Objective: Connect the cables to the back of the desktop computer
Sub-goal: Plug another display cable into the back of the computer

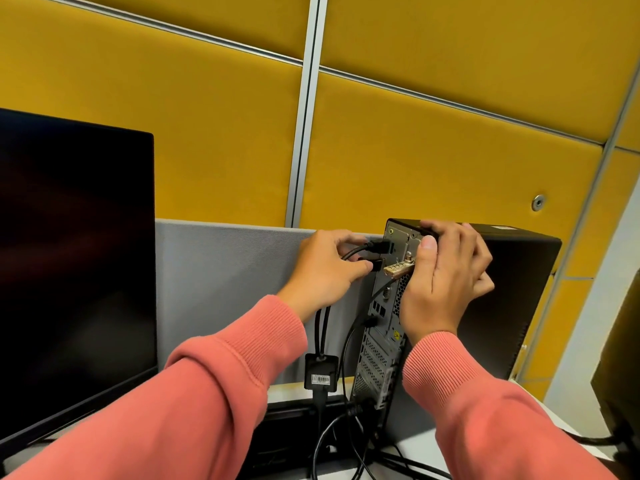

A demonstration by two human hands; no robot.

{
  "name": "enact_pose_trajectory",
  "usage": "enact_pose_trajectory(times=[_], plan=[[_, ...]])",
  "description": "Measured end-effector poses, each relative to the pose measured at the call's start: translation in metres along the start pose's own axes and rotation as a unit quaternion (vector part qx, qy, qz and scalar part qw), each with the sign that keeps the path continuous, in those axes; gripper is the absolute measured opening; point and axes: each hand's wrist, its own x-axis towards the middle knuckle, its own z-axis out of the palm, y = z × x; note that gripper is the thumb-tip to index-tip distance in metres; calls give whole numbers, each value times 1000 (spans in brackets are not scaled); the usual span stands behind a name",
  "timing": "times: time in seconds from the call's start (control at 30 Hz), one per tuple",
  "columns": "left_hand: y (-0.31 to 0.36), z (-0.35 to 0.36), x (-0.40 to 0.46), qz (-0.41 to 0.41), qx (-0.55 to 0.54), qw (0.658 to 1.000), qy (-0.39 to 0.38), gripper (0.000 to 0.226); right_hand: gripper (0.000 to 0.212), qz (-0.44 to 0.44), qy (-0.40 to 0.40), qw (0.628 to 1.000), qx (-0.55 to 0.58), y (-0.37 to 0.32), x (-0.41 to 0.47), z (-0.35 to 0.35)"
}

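A black desktop computer (502, 299) stands upright on the desk, its grey metal back panel (381, 341) turned toward me. My right hand (446, 275) grips the tower's top rear corner, thumb on the panel beside a brass-coloured lock (398, 269). My left hand (325, 268) pinches a black cable plug (375, 264) against the upper part of the panel. Just above it sits another black plug (381, 245). Two thin cables drop from my left hand to a small black adapter box (321, 374). More black cables (346, 362) run from lower ports.
A dark monitor (72, 271) stands close on the left. A grey divider (225, 289) and yellow wall panels (433, 150) sit behind the computer. Loose black cables (332, 445) lie on the white desk in front. A dark object (620, 375) is at the right edge.
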Motion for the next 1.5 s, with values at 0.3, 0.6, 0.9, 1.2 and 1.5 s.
enact_pose_trajectory(times=[0.3, 0.6, 0.9, 1.2, 1.5], plan=[[-1, 10, -7, 13, 8, 998, 55, 43, 30, 0, 4, 1000, -5, 0, 0, 2], [-1, 12, -8, 33, 31, 997, 64, 40, 28, -1, 5, 1000, -8, 0, 0, 2], [-5, 7, -2, 10, 67, 997, 34, 16, 29, -7, 1, 1000, -5, 2, 0, 1], [-3, 10, -1, 16, 73, 997, 32, 17, 28, 1, 7, 1000, -8, 0, 0, 3], [-6, 11, -1, 21, 87, 995, 38, 17, 29, 4, -2, 1000, -8, -1, 1, 1]])
